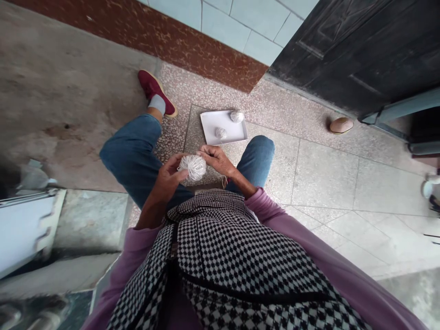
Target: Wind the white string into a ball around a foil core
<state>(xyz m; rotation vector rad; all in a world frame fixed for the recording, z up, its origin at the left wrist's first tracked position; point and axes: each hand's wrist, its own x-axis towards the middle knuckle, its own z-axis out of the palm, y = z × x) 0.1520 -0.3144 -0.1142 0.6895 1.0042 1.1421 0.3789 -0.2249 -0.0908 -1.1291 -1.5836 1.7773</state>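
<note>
The left hand [171,173] supports the ball of yarn [194,167] from its left side. Its grip is closed around the ball, with the thumb across the near face and the fingers along the far edge. The ball is white, loosely wound at the surface, and is positioned above the lap, between the two legs of the blue jeans [129,146].

The right hand [217,159] is located at the upper right edge of the ball. Its fingertips are drawn together; whether its grip clasps a strand cannot be told. A thin, pale strand [224,182] hangs just below the right wrist.

A shallow white tray [211,124] rests on the floor [326,176] beyond the hands. It contains two smaller white balls, set apart from each other: the far ball [237,116] sits in the upper right corner, and the near ball [221,133] sits close to the near wall.

The left foot wears a red shoe [148,85] and a grey sock [157,103]. A checked garment [237,247] covers the torso, over purple sleeves [309,243]. A dark door [347,50] stands at the upper right, next to a tiled wall [227,23] with a reddish-brown base strip [165,39].
</note>
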